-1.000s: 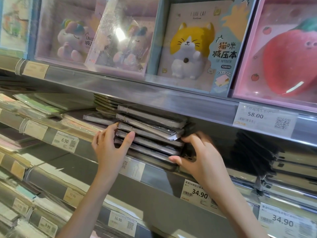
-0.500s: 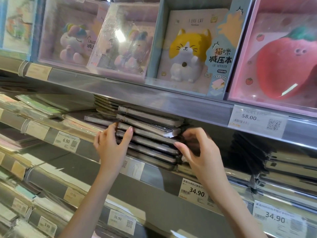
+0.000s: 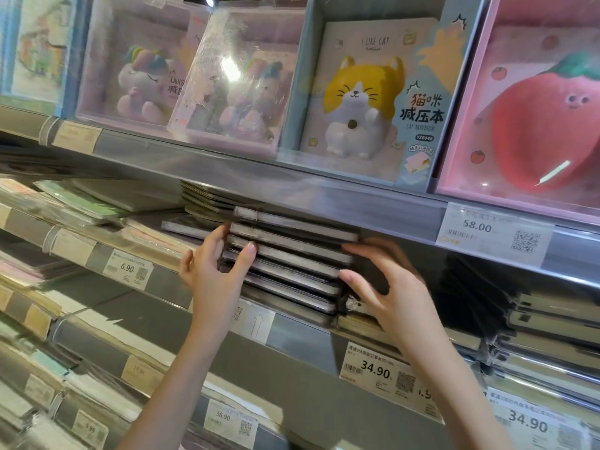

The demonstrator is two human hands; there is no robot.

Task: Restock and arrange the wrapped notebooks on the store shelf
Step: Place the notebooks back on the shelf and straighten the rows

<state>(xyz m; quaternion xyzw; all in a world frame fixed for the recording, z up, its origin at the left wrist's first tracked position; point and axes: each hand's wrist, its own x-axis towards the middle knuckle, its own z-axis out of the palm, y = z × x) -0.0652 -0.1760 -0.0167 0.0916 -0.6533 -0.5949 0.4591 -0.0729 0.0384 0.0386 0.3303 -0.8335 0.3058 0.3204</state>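
Observation:
A stack of several dark wrapped notebooks [image 3: 292,258] lies flat on the middle shelf [image 3: 302,332], spines facing me, close under the shelf above. My left hand [image 3: 211,274] grips the stack's left end, thumb across the front edges and fingertips round the side. At the stack's right end my right hand [image 3: 393,297] is spread, its thumb and forefinger tips touching the corner of the notebooks. Crinkled wrap shows at the bottom right corner of the stack.
More dark wrapped notebooks [image 3: 552,323] are piled to the right. Spiral notebooks [image 3: 207,198] sit behind the stack, and thin pastel notebooks [image 3: 81,203] lie to the left. Boxed cat [image 3: 363,102], unicorn and strawberry notebooks fill the upper shelf. Price tags [image 3: 373,368] line the rails.
The right hand rose from the stack's lower right corner to its right end and its fingers spread. The notebooks now sit more evenly. The left hand stays at the left end.

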